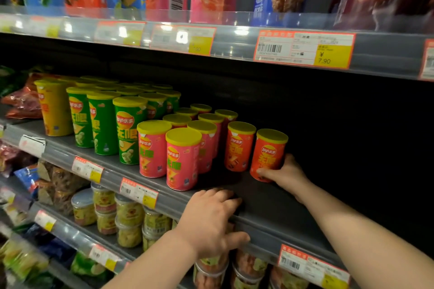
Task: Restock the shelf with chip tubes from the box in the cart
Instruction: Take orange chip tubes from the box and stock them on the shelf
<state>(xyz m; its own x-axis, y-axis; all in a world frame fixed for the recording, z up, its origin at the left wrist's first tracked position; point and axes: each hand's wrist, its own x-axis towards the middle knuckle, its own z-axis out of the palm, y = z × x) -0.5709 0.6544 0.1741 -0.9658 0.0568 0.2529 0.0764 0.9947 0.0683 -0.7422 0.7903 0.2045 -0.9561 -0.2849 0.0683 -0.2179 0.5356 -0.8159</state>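
The fingers (265, 172) of the right hand (285, 172) wrap the base of an orange chip tube (269, 155). The thumb lies across its front and the other fingers are hidden behind it, while the tube stands upright on the dark shelf (270, 209), apparently being set in place. The left hand (211, 220) grips the shelf's front lip, fingers curled over the top and thumb pressed on the price rail below. Just left of the held tube stands 1 more orange tube (239, 146), close but apart. Further left are rows of pink tubes (182, 159), then green tubes (128, 131). To the right the shelf is bare and dark. The box and cart are out of view. The risks look modest. Because the grip is low, a quick release or sideways nudge could tip the tall, light tube into its neighbour and start a run of topples through the pink rows. As the wrist draws back it could also catch the tube and drag it towards the front lip. The tube sits forward of the other orange one, so the row may end up uneven unless it is pushed back level.
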